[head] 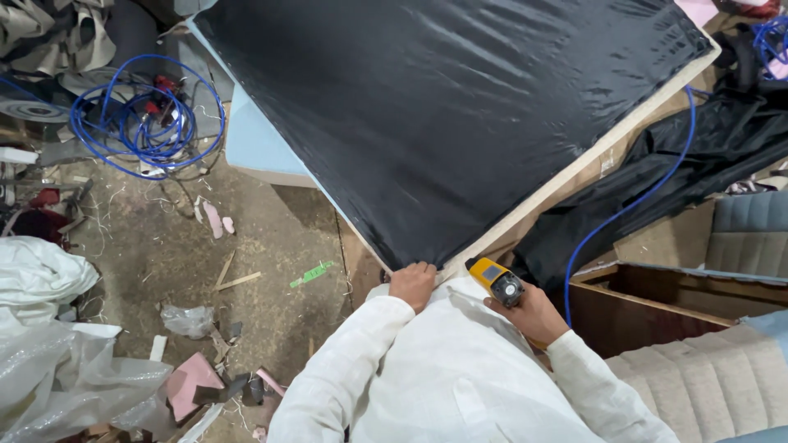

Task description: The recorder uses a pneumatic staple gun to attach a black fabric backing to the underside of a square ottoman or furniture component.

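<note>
Left hand (413, 284) closed, pinching the near corner of the glossy black fabric (443, 107) stretched over a foam-padded board (574, 168). Right hand (532, 316) gripped around a yellow pneumatic staple gun (496, 279), nose just beside that corner. Blue air hose (657, 184) runs from the gun across dark cloth. Coiled blue hose (139, 115) on the littered floor (164, 246).

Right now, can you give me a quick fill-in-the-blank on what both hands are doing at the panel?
1. The left hand grips the panel's near ____.
2. The right hand holds a ____ and black stapler.
3. The hose behind the right hand is ____.
4. The sheet over the panel is ____.

Missing words: corner; yellow; blue; black
</note>
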